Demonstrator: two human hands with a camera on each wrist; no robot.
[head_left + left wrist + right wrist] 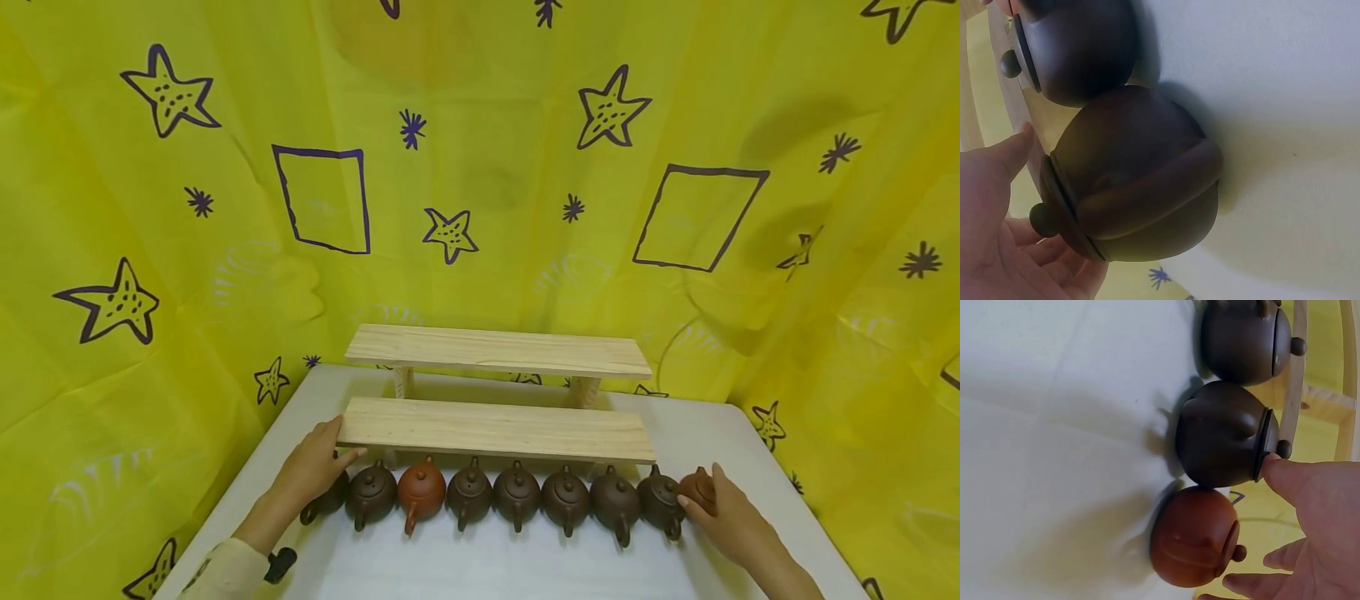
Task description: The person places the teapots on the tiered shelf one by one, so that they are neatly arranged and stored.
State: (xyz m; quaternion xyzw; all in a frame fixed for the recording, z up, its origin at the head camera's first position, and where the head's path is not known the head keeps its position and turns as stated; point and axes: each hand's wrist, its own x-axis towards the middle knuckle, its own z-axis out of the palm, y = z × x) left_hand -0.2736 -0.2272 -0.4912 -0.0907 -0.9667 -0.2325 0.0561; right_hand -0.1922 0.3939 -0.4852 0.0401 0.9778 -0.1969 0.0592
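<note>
9 clay teapots (517, 493) lined up on a white table (450, 571), along a 2-tier wooden stand (495, 427), left hand (311, 462) spread beside the leftmost dark-brown teapot (1141, 187), right hand (727, 517) spread near the rightmost reddish teapot (1191, 534)

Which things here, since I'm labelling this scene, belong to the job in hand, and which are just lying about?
Job in hand: left hand, right hand, seven dark brown teapots, two reddish-orange teapots; probably the wooden shelves behind them.
Just there: white table, yellow star-patterned cloth.
</note>
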